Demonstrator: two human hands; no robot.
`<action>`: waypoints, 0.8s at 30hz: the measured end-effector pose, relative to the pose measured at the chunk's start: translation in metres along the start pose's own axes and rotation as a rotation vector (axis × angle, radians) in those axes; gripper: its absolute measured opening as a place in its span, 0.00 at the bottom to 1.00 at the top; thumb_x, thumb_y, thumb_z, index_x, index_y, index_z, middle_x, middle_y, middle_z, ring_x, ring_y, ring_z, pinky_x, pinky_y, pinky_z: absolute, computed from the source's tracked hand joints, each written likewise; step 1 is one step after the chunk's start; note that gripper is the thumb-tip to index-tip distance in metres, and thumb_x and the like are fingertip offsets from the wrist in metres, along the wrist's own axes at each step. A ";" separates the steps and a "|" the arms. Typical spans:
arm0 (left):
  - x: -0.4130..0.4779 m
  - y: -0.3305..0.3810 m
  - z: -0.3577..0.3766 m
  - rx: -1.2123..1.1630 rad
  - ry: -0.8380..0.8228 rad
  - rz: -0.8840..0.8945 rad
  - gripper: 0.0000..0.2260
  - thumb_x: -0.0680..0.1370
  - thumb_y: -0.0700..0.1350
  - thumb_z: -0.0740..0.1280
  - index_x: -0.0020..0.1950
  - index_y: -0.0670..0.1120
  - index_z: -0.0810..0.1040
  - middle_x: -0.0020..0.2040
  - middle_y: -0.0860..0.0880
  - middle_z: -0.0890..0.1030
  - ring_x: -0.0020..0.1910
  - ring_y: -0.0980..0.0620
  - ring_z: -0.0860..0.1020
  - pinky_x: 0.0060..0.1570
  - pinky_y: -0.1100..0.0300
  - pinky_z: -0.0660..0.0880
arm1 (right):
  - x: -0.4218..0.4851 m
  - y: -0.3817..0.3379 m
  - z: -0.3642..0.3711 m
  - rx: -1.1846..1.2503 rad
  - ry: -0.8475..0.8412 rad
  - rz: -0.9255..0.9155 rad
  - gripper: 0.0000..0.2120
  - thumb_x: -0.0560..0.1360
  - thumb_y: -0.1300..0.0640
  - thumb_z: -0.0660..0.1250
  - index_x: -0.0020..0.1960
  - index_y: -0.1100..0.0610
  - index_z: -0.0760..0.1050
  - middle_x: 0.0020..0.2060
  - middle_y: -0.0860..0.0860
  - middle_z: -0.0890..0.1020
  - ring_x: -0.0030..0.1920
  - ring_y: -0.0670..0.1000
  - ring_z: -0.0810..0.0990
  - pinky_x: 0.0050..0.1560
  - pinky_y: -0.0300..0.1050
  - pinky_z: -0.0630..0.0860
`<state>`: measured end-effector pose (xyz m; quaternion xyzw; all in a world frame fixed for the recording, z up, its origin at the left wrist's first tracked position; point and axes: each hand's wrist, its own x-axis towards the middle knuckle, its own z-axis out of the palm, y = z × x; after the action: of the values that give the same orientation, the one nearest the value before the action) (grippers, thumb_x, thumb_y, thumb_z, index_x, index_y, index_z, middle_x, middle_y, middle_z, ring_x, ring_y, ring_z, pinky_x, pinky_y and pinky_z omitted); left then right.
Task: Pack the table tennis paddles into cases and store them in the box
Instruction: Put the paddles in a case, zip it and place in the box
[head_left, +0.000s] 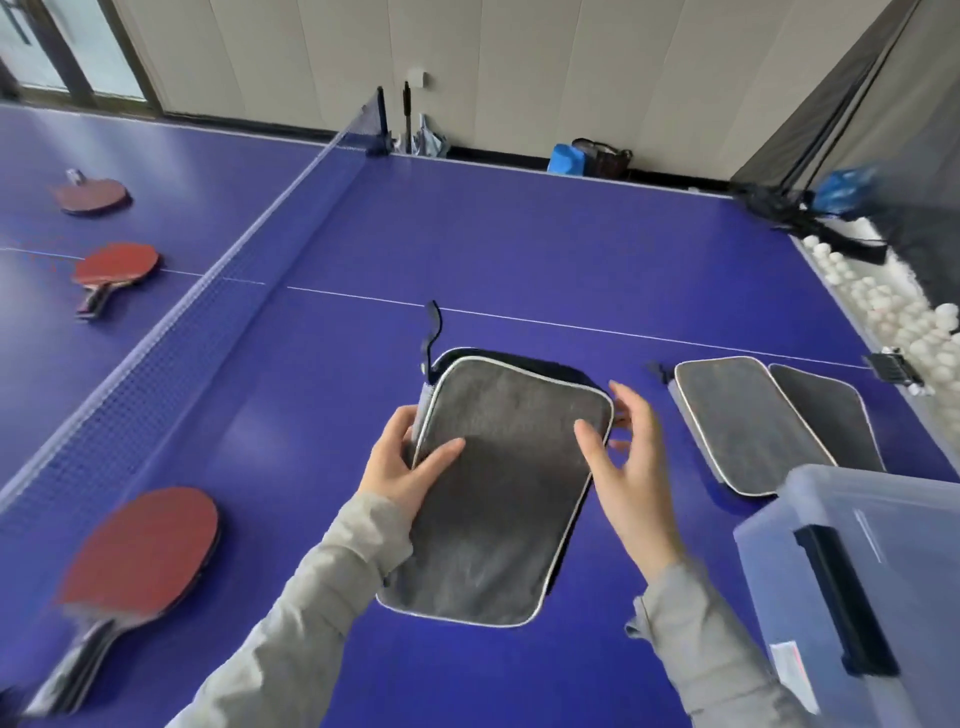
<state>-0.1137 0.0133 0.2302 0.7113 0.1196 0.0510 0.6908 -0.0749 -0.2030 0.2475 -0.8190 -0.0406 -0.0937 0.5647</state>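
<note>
On the counter (519, 234), the left hand (410, 462) grips a grey case (498, 493) with curled fingers, the right hand (628, 467) holds its fingers spread and empty, and three paddles (150, 545) lie unpacked.

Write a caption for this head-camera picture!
Left hand grips a grey paddle case on the blue table; right hand open at its edge.

Your blue table (519, 234) bore three red paddles (140, 551) at left — grey cases (748, 426) and a clear box (883, 525) at right.
</note>
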 end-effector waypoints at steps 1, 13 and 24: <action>-0.005 -0.003 -0.016 0.098 0.002 0.019 0.12 0.66 0.52 0.72 0.46 0.56 0.74 0.39 0.52 0.81 0.38 0.55 0.79 0.41 0.64 0.76 | -0.003 -0.013 0.011 -0.083 0.006 -0.102 0.18 0.76 0.55 0.67 0.64 0.49 0.71 0.53 0.46 0.73 0.55 0.47 0.74 0.57 0.37 0.71; -0.024 -0.003 -0.090 0.593 -0.261 0.177 0.17 0.70 0.52 0.74 0.53 0.58 0.71 0.39 0.56 0.79 0.40 0.53 0.78 0.45 0.58 0.75 | -0.007 -0.106 0.063 -0.176 -0.684 0.057 0.07 0.76 0.55 0.64 0.47 0.53 0.80 0.41 0.45 0.80 0.42 0.44 0.78 0.50 0.44 0.73; -0.030 0.008 -0.096 0.908 -0.373 0.318 0.20 0.71 0.59 0.70 0.60 0.56 0.72 0.42 0.62 0.74 0.46 0.52 0.77 0.46 0.58 0.72 | -0.019 -0.114 0.063 -0.382 -0.769 -0.015 0.09 0.69 0.65 0.67 0.40 0.52 0.72 0.33 0.45 0.77 0.32 0.40 0.72 0.37 0.31 0.69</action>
<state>-0.1644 0.0994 0.2443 0.9459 -0.1053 -0.0295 0.3055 -0.1064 -0.1031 0.3265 -0.8837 -0.2361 0.2086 0.3461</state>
